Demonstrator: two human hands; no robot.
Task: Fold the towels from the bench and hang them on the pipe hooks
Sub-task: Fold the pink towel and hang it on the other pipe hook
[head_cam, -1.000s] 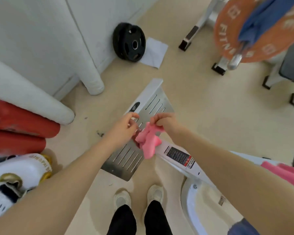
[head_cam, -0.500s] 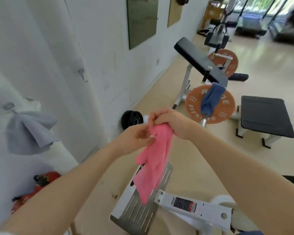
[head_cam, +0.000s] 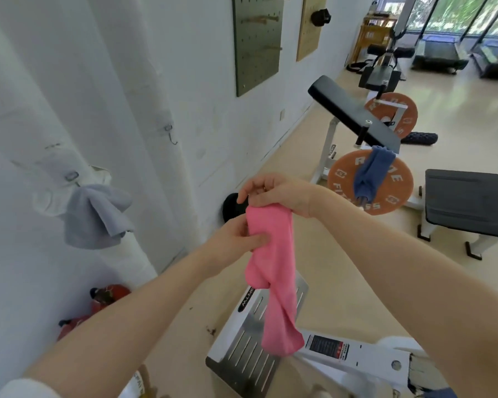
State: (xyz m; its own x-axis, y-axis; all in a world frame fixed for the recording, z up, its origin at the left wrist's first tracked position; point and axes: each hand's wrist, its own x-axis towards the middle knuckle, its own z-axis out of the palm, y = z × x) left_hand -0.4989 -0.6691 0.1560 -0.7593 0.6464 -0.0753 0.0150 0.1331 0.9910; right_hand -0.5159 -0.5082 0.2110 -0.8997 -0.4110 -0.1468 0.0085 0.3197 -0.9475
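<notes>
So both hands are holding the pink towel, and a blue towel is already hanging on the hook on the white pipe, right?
Not quite. Both hands, left and right, do hold the pink towel, but the towel on the pipe hook is grey, not blue. The blue towel hangs over the orange weight plate. The head view shows this.
</notes>
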